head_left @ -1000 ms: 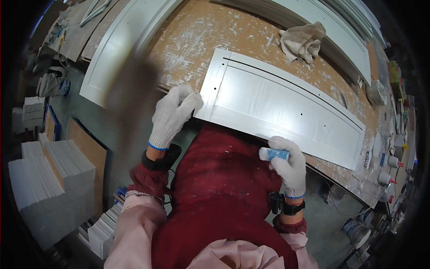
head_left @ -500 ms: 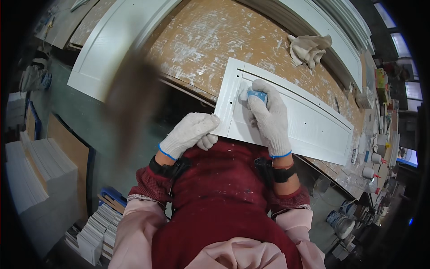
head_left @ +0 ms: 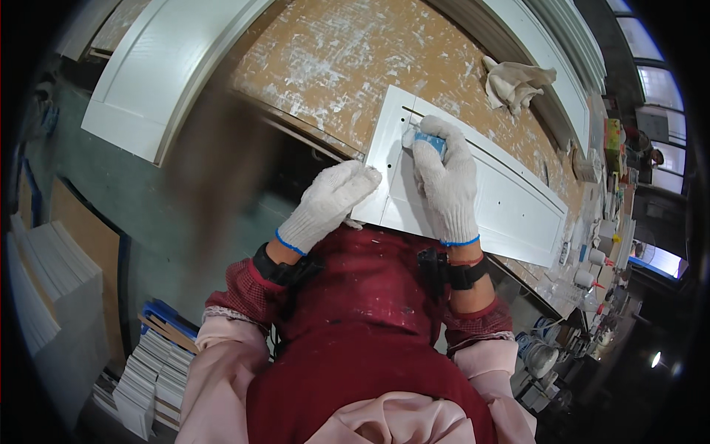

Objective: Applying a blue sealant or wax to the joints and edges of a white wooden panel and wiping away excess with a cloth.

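Note:
A long white panel point(head_left: 510, 211) with dark grooves and small holes lies aslant, its near left corner reaching over the table's edge. My left hand point(head_left: 325, 200), in a white knitted glove, is closed on the left end, its fingers over the top face and part of the hand beneath. My right hand point(head_left: 450, 177), gloved the same way, pinches a small blue block point(head_left: 430, 143) against the panel beside the groove near that end. White material shows at the block's left side; its underside is hidden.
The brown table point(head_left: 318, 66) is smeared with white. A crumpled cloth point(head_left: 518, 83) lies beyond the panel. Another white panel point(head_left: 148, 81) juts out at the left. Bottles point(head_left: 588, 277) stand at right; stacked white boards point(head_left: 66, 288) stand lower left. A brown blur point(head_left: 222, 148) covers part of the view.
My left hand has moved farther up and over the panel's end. The blue block in my right hand has shifted slightly away from me along the groove. The whole view has turned a little.

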`<move>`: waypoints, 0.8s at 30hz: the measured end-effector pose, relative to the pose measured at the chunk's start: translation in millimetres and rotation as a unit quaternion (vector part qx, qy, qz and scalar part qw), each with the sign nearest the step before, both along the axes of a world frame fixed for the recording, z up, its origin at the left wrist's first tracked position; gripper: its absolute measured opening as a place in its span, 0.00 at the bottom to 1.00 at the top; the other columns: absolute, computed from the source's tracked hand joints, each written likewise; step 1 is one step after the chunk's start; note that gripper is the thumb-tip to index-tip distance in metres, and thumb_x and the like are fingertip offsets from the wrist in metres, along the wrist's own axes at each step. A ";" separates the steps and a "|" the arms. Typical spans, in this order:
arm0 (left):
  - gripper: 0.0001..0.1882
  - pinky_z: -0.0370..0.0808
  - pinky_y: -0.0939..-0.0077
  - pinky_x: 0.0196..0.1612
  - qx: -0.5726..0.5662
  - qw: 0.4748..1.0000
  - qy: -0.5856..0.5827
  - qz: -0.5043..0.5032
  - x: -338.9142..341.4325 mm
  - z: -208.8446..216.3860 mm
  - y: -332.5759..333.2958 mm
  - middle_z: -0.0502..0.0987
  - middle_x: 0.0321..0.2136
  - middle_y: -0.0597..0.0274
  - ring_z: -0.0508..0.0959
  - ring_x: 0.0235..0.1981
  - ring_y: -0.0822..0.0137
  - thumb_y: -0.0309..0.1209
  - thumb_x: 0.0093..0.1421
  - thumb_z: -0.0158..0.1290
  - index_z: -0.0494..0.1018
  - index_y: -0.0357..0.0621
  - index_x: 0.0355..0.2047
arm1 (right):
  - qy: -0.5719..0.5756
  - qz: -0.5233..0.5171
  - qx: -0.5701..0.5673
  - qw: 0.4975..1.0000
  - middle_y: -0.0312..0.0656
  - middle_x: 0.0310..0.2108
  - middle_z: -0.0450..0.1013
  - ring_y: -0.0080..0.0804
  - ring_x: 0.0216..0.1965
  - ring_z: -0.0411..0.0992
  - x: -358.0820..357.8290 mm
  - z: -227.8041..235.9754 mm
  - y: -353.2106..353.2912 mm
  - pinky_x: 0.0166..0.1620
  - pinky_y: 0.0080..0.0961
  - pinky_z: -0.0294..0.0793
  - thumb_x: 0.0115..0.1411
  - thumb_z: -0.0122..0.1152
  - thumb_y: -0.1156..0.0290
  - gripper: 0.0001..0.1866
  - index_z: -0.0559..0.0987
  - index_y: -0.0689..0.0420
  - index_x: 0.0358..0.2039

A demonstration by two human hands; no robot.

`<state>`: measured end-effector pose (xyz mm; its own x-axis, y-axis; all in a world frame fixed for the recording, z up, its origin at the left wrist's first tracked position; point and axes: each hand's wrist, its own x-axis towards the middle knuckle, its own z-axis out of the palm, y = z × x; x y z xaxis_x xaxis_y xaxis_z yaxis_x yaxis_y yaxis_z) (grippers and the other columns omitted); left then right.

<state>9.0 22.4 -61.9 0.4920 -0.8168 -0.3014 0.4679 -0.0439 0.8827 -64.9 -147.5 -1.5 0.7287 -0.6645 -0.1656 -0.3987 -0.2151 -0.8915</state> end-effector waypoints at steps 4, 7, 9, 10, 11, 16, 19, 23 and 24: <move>0.19 0.78 0.80 0.25 -0.001 1.000 -0.006 -0.001 0.5 0.1 -0.7 0.72 0.27 0.68 0.73 0.27 0.78 0.45 0.67 0.51 0.75 0.38 0.39 | 0.035 0.043 -0.055 0.997 0.33 0.26 0.73 0.13 0.20 0.63 -6.8 1.0 -0.5 0.23 0.14 0.62 0.60 0.59 0.68 0.15 0.76 0.59 0.47; 0.20 0.77 0.81 0.24 0.002 0.999 -0.031 0.010 -0.9 0.5 -1.5 0.71 0.26 0.68 0.73 0.26 0.78 0.46 0.67 0.51 0.75 0.38 0.38 | 0.032 0.079 -0.152 0.985 0.35 0.30 0.75 0.17 0.26 0.68 -7.8 3.3 1.1 0.30 0.17 0.68 0.59 0.59 0.69 0.17 0.77 0.60 0.48; 0.19 0.77 0.81 0.24 0.010 0.999 -0.032 0.017 -1.9 1.6 -2.2 0.72 0.26 0.68 0.73 0.26 0.78 0.46 0.67 0.51 0.75 0.39 0.37 | 0.038 0.035 -0.071 0.996 0.37 0.32 0.77 0.20 0.31 0.71 -5.6 4.8 4.1 0.36 0.20 0.72 0.58 0.59 0.68 0.18 0.77 0.61 0.48; 0.19 0.77 0.81 0.24 0.012 1.000 -0.006 0.014 -2.2 2.1 -2.4 0.72 0.26 0.68 0.73 0.26 0.78 0.45 0.67 0.51 0.75 0.39 0.37 | 0.049 0.002 -0.021 0.999 0.38 0.34 0.77 0.22 0.33 0.72 -4.2 5.3 6.0 0.39 0.21 0.73 0.58 0.59 0.68 0.18 0.77 0.61 0.48; 0.19 0.76 0.82 0.23 0.013 1.000 0.021 0.013 -2.2 2.7 -2.5 0.72 0.26 0.68 0.73 0.26 0.78 0.45 0.67 0.51 0.75 0.40 0.37 | 0.044 -0.007 -0.051 0.998 0.40 0.33 0.78 0.27 0.34 0.74 -2.9 5.9 7.9 0.41 0.24 0.74 0.58 0.59 0.66 0.17 0.78 0.59 0.47; 0.18 0.77 0.82 0.23 0.011 0.999 0.036 0.005 -1.1 4.3 -1.1 0.72 0.26 0.68 0.73 0.25 0.78 0.45 0.67 0.51 0.76 0.40 0.37 | 0.062 0.035 -0.109 0.991 0.47 0.31 0.79 0.39 0.34 0.78 -6.2 11.9 9.8 0.44 0.30 0.75 0.57 0.58 0.63 0.16 0.79 0.55 0.44; 0.17 0.75 0.82 0.25 0.006 0.999 0.040 0.011 -2.1 3.5 -1.6 0.72 0.26 0.69 0.73 0.26 0.79 0.43 0.68 0.50 0.75 0.40 0.37 | 0.086 0.086 -0.073 0.990 0.38 0.33 0.77 0.23 0.35 0.72 -11.5 12.6 9.3 0.41 0.22 0.73 0.56 0.61 0.68 0.17 0.79 0.61 0.45; 0.17 0.75 0.83 0.25 -0.002 1.000 0.002 0.017 -2.0 2.8 -2.5 0.73 0.27 0.69 0.73 0.27 0.79 0.42 0.68 0.50 0.75 0.39 0.39 | 0.067 0.008 -0.046 0.997 0.42 0.33 0.78 0.29 0.36 0.75 -11.9 6.6 15.4 0.43 0.25 0.74 0.56 0.60 0.66 0.17 0.79 0.58 0.45; 0.17 0.75 0.82 0.26 0.011 1.000 -0.006 0.016 -1.8 3.2 -2.2 0.73 0.27 0.69 0.73 0.27 0.78 0.42 0.68 0.50 0.75 0.39 0.39 | 0.029 -0.013 -0.047 0.998 0.46 0.32 0.78 0.35 0.36 0.77 -10.1 4.3 17.3 0.44 0.27 0.75 0.56 0.59 0.65 0.16 0.79 0.56 0.45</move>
